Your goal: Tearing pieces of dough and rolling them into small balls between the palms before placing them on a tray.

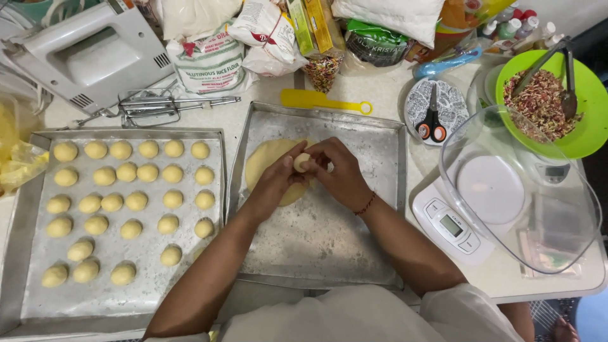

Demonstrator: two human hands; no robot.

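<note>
**Shaping a small dough ball over the baking tray**

While both forearms reach forward from the bottom of the view, the left hand (273, 183) and right hand (342, 174) meet above the square grey metal baking tray (329, 247) on the tabletop. Their fingers (316, 155) close around a small pale yellow dough ball (302, 162), pinching and rolling it just over the flat yellow dough mass (269, 161). This looks like the shaping step; finishing it calls for gentle, even pressure. Left of them, the second metal tray (25, 253) carries rows of rolled dough balls (131, 202). Farther off lies a yellow plastic scraper (323, 101).
</note>
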